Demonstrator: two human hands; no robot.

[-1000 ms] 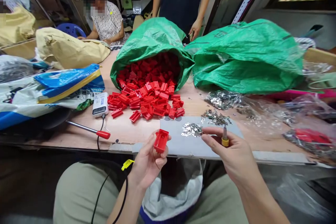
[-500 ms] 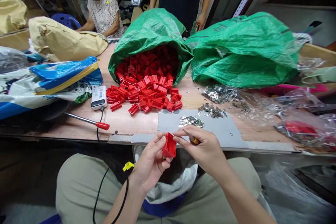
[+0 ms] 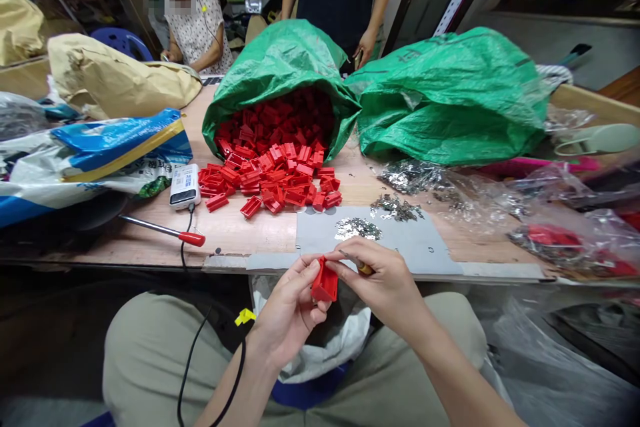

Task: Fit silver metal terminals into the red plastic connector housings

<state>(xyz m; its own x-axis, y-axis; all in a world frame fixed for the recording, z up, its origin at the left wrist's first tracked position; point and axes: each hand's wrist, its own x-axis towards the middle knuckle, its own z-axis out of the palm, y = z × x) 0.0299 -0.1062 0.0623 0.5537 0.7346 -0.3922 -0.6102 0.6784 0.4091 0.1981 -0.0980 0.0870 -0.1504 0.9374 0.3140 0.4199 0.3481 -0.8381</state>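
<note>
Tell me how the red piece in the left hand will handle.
The red piece looks rigid and light: the left hand pinches it in fingertips, the right hand gripping a small tool. Boxy, flat-sided, it probably won't roll; the red pile sits flat. Smooth plastic might slip.

Glossy red plastic part [image 3: 325, 284]

Plastic part [image 3: 325, 283], just off the tabletop's near edge: solid red. Parts pile [image 3: 273, 180], mid-tabletop: same red. Open sack [image 3: 280, 63] and second sack [image 3: 450, 93], far edge: plain green. Small tool [image 3: 367, 269]: yellow handle. Screwdriver [image 3: 191, 238]: red handle. Sheet [image 3: 415, 247], near edge: grey. Metal bits [image 3: 357, 229]: silver. Bag [image 3: 100, 153], left edge: blue and white, yellow stripe. Tabletop [image 3: 240, 230]: light brown.
</note>
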